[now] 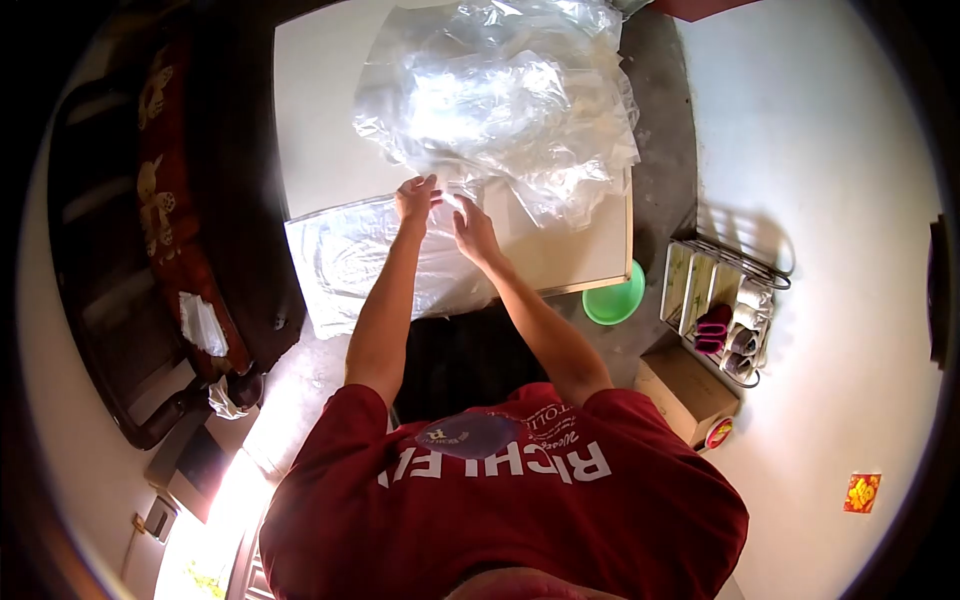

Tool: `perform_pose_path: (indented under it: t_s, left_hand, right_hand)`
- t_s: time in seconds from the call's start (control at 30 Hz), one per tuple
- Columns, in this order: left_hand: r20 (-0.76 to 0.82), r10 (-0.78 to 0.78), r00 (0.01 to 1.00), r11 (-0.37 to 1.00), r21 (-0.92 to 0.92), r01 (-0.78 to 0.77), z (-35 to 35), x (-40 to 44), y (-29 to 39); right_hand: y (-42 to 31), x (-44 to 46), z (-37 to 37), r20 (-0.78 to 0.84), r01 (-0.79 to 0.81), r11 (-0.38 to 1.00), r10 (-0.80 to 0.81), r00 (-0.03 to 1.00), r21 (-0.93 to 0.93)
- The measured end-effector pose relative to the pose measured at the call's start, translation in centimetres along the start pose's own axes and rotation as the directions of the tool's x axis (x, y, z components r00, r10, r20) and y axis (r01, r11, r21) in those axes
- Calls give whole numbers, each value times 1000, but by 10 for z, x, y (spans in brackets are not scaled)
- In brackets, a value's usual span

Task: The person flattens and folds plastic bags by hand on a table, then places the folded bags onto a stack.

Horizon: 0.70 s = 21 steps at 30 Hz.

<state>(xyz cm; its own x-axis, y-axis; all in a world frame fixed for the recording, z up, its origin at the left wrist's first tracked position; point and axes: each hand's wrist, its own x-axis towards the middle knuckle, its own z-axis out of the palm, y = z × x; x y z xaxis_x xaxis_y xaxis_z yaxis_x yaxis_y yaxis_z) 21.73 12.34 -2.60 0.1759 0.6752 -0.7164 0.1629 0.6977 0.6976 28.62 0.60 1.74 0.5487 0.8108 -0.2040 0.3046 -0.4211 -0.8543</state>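
My left hand (414, 199) is closed, its fingertips pinching clear plastic at the near edge of the crumpled heap. Just to the right, my right hand (476, 232) has its thumb and fingers together on the same thin plastic bag (450, 196). The small piece between the fingertips is bright and hard to make out. Beyond both hands lies a big heap of loose clear plastic bags (500, 100). Under my left forearm, a flat stack of plastic bags (345, 260) overhangs the near edge of the white table (315, 110).
A green basin (615, 295) is beneath the table's right corner. Further right stand a shoe rack (720, 310) with shoes and a cardboard box (685, 390) by the wall. A dark wooden bench (110, 250) with a patterned red cover is at the left.
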Motion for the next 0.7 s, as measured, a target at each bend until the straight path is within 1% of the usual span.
perform_pose_path:
  t_s: [0.03,0.07,0.13,0.17,0.2,0.23,0.27,0.3,0.33,0.37,0.4,0.43,0.47,0.53,0.57,0.6,0.63,0.67,0.7]
  left_hand:
    - [-25,46,999,998,38,-45,0,1,1]
    - [-91,92,992,994,65,-86,2,1,2]
    - [-120,88,989,987,143,-71,2,-1,9]
    - [-125,90,988,987,146,-71,1,-3,12]
    - [-78,195,978,955,244,-171,-3,-6,16]
    - [-20,292,956,903,336,-269,-7,-10,20]
    - [-23,294,956,901,341,-269,-8,-16,22]
    - [8,312,950,932,194,-307,-6,-32,31]
    - [36,337,941,940,40,-338,-6,-43,38]
    - [31,342,939,938,45,-343,-9,-47,43]
    - [46,352,935,928,113,-355,-13,-52,46]
    - [63,361,930,913,179,-366,-16,-56,50]
    - [64,365,929,911,183,-370,-19,-61,53]
    - [60,425,903,887,169,-429,-23,-78,68]
    - [59,425,903,875,227,-427,-25,-90,78]
    - [60,429,901,873,227,-431,-28,-99,84]
    - [66,464,883,860,208,-467,-33,-106,88]
    - [70,496,865,845,188,-500,-39,-110,90]
    - [66,469,881,863,180,-473,-47,-112,90]
  right_hand:
    - [-3,-2,-7,38,-62,998,62,997,11]
    - [-6,-3,-11,77,-124,992,122,990,22]
    - [8,-5,-9,67,-109,994,107,992,23]
    - [15,-6,-7,85,-190,975,181,980,111]
    - [15,-5,-6,110,-269,943,252,961,197]
    - [15,-3,-4,114,-269,941,250,962,204]
    - [15,-1,-2,174,-368,868,327,929,334]
    - [14,-1,0,248,-463,765,391,886,448]
    - [6,0,-2,254,-463,762,388,886,452]
    - [-3,3,-6,306,-521,614,427,851,592]
    - [-9,5,-9,366,-560,437,453,813,703]
    - [-7,6,-7,387,-552,394,426,818,735]
    - [-10,8,-7,387,-550,392,422,820,738]
    - [-16,13,-7,382,-530,296,435,815,794]
    - [-19,14,-8,381,-527,295,433,817,797]
    - [-23,15,-10,384,-504,231,417,824,832]
    - [-26,16,-12,385,-479,165,400,832,862]
    - [-28,17,-13,384,-477,166,397,834,863]
    - [-27,17,-13,392,-481,102,447,804,871]
